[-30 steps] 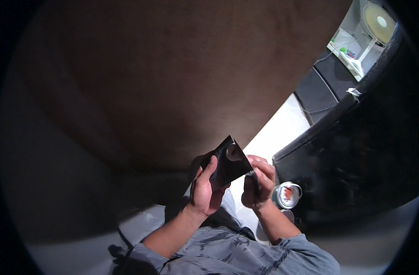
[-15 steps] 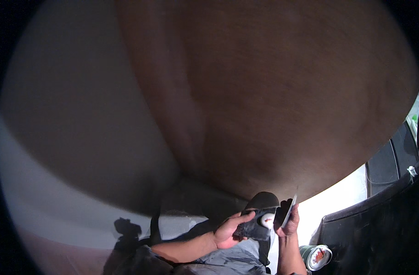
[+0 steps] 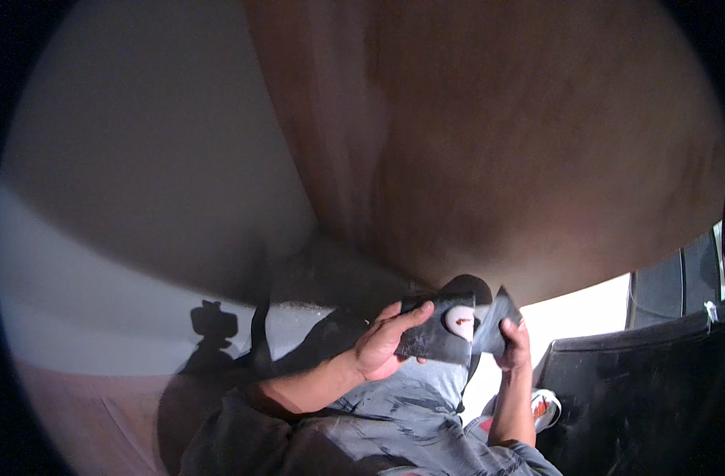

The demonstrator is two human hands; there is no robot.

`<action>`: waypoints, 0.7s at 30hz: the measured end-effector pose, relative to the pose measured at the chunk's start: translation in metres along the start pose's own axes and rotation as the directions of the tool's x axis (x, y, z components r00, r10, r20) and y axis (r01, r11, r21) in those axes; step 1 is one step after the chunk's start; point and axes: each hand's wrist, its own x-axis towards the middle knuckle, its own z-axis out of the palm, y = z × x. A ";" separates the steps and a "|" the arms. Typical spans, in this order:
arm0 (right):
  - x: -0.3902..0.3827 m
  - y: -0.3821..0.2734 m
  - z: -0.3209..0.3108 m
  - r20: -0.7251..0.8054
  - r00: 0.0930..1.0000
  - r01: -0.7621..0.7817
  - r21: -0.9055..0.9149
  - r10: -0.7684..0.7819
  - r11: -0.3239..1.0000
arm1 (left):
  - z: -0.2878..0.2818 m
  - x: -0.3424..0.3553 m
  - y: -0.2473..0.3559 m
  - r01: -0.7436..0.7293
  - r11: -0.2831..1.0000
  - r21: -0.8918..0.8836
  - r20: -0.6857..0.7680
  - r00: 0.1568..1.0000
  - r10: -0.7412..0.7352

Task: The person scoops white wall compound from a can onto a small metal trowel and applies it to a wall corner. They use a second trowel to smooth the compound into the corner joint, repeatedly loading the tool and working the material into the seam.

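My left hand (image 3: 380, 347) is closed on the edge of a dark flat plate (image 3: 426, 339), thumb on top. A round dab of whitish paste (image 3: 457, 325) with a small red streak lies near the plate's right end. My right hand (image 3: 515, 345) grips a thin grey scraper (image 3: 496, 321), its broad blade tilted upward. The scraper's left edge comes right up to the plate's right end beside the paste; whether they touch I cannot tell. Part of the right fingers is hidden behind the blade.
A large brown surface (image 3: 497, 143) spans the view ahead, meeting a grey wall (image 3: 140, 159) on the left. Black panels (image 3: 640, 381) stand at the right. A round white container (image 3: 544, 408) with red-orange marks sits beside my right forearm. Shadows fall on the left wall.
Both hands have moved up in view with the plate and scraper. The scraper has turned from nearly edge-on to showing its broad face, and is closer to the plate.
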 end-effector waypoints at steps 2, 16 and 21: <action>-0.003 -0.027 0.010 0.046 0.989 0.145 -0.215 -0.139 0.966 | 0.001 0.000 -0.005 -0.041 0.998 0.047 -0.129 0.991 0.047; -0.031 -0.128 0.112 0.721 0.691 0.572 -0.584 -0.046 -0.576 | 0.021 0.025 -0.017 -0.367 0.915 0.167 -0.123 0.913 0.388; -0.028 -0.134 0.114 0.731 0.681 0.622 -0.540 0.051 -0.568 | 0.018 0.030 -0.017 -0.275 0.959 0.066 -0.020 0.961 0.277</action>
